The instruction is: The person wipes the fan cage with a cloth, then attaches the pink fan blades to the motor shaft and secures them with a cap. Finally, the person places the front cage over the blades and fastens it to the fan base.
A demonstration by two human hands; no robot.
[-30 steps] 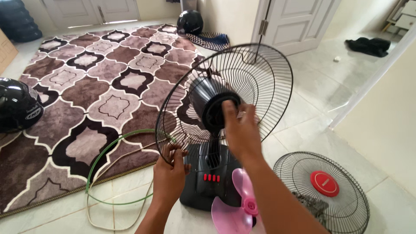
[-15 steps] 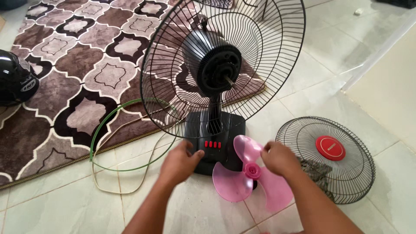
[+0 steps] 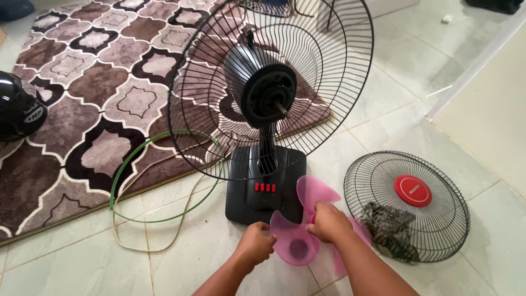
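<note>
The translucent pink plastic three-blade fan propeller (image 3: 298, 230) is low over the pale tiled floor (image 3: 82, 268), directly in front of the black desk fan base (image 3: 266, 183). The right hand (image 3: 329, 223) is closed over its hub; the left hand (image 3: 256, 245) is curled onto the edge of the near blade, apparently gripping it. One blade points up toward a row of small red buttons (image 3: 264, 187) on the base. Behind stands the black wire rear guard (image 3: 329, 71) around the motor housing (image 3: 263, 90). To the right lies the detached black wire front guard (image 3: 438, 219), with a round red centre badge (image 3: 412, 190) and a grey cloth (image 3: 390, 230) on it.
</note>
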